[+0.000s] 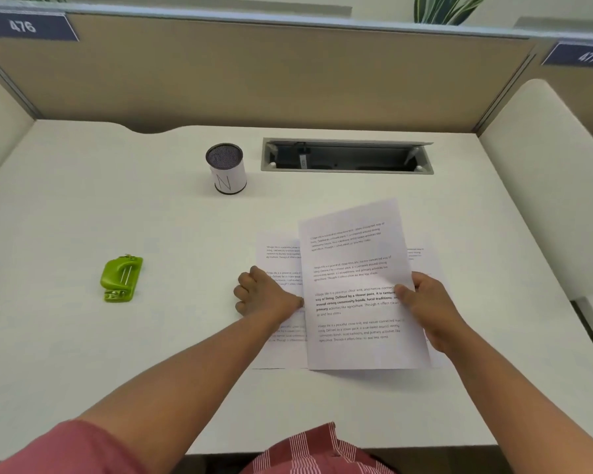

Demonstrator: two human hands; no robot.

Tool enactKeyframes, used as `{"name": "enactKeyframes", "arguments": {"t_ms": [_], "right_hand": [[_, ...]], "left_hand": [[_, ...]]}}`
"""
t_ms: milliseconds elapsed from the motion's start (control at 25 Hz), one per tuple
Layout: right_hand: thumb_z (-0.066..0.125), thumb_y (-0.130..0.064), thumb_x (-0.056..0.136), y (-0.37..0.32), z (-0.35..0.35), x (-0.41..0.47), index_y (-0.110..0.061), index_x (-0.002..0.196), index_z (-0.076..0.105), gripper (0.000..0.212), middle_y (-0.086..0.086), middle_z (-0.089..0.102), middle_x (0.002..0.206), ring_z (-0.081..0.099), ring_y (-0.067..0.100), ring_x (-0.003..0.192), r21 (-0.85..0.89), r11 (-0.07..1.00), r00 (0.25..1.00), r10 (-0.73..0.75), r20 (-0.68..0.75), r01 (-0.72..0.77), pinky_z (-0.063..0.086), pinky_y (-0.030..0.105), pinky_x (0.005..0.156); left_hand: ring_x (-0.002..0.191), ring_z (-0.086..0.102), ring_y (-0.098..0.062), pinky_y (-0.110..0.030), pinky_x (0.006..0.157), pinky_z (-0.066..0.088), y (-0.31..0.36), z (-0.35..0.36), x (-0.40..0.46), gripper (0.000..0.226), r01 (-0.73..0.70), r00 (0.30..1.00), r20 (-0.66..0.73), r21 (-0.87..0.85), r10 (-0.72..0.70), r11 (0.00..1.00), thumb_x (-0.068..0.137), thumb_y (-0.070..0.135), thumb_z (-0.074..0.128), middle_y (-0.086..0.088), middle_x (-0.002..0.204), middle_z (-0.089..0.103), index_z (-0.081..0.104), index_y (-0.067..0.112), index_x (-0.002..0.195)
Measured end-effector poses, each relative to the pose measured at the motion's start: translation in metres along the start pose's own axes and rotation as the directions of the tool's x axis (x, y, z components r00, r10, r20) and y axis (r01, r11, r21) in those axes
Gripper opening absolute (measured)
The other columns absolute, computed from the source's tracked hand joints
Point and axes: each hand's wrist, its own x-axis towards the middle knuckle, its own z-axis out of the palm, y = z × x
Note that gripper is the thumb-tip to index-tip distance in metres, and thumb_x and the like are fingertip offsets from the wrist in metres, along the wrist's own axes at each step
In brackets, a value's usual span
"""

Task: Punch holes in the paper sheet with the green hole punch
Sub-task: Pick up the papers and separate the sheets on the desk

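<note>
On the white desk (83, 336) you've only lifted the paper sheet (356, 268) — left hand (266, 295) and right hand (428, 302) both pinching its edges — green hole punch (121, 278) untouched, no holes yet.

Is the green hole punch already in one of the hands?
No: the green hole punch lies alone on the desk, left of the left hand, while both that and the right hand hold the paper sheet.

A single head-worn wide-angle view looks forward and steeply down, close over the white desk (83, 336) toward the partition (254, 73).
</note>
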Motion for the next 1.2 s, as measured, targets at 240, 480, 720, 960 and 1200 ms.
{"name": "enactKeyframes", "arguments": {"t_ms": [240, 480, 720, 960, 1200], "right_hand": [[0.055, -0.008, 0.102, -0.005, -0.004, -0.001, -0.018, 0.112, 0.070, 0.020, 0.004, 0.077, 0.107, 0.074, 0.028, 0.095, -0.001, 1.000, 1.000, -0.024, -0.018, 0.024, 0.060, 0.046, 0.086], [0.055, -0.010, 0.102, -0.004, 0.001, 0.002, -0.021, 0.109, 0.070, 0.020, 0.003, 0.078, 0.106, 0.075, 0.026, 0.094, -0.006, 1.000, 1.000, -0.026, -0.004, 0.026, 0.061, 0.048, 0.086], [0.056, -0.011, 0.102, -0.004, 0.006, 0.004, -0.025, 0.102, 0.071, 0.021, 0.000, 0.079, 0.101, 0.076, 0.025, 0.091, -0.018, 0.999, 0.999, -0.040, -0.009, 0.039, 0.061, 0.045, 0.083], [0.057, -0.009, 0.101, -0.010, 0.008, 0.009, -0.026, 0.100, 0.071, 0.022, -0.005, 0.080, 0.093, 0.077, 0.017, 0.081, 0.037, 0.998, 0.999, -0.045, -0.017, 0.045, 0.059, 0.034, 0.068], [0.057, -0.008, 0.101, -0.022, 0.014, 0.016, -0.023, 0.102, 0.073, 0.022, -0.006, 0.081, 0.092, 0.077, 0.020, 0.085, 0.090, 0.993, 0.997, -0.076, -0.021, 0.077, 0.059, 0.036, 0.073]], "left_hand": [[0.122, 0.043, -0.030, -0.041, 0.089, 0.041, 0.002, -0.015, 0.009, 0.110, 0.046, 0.998, 0.043, -0.020, -0.045, 0.999, 0.050, 0.039, 0.097, -0.009, 0.133, 0.035, 0.027, 0.016, 0.133], [0.099, 0.058, -0.029, -0.041, 0.085, 0.041, -0.016, -0.030, 0.023, 0.087, 0.014, 1.000, 0.006, -0.176, -0.013, 0.984, 0.064, 0.020, 0.082, 0.001, 0.103, 0.060, 0.027, 0.021, 0.132], [0.093, 0.068, -0.017, -0.034, 0.080, 0.056, -0.045, -0.052, 0.026, 0.024, -0.177, 0.984, -0.117, -0.465, 0.138, 0.867, 0.091, 0.016, 0.067, -0.007, 0.119, 0.071, 0.061, 0.016, 0.114], [0.083, 0.067, -0.023, -0.030, 0.070, 0.046, -0.050, -0.138, 0.032, 0.020, -0.466, 0.875, -0.302, -0.322, 0.377, 0.824, 0.104, 0.018, 0.051, -0.001, 0.091, 0.073, 0.072, 0.021, 0.102], [0.068, 0.073, -0.020, -0.035, 0.064, 0.059, -0.054, -0.219, 0.015, 0.018, -0.494, 0.868, -0.233, -0.488, 0.438, 0.719, 0.103, 0.022, 0.057, -0.004, 0.085, 0.080, 0.074, 0.019, 0.100]]}}
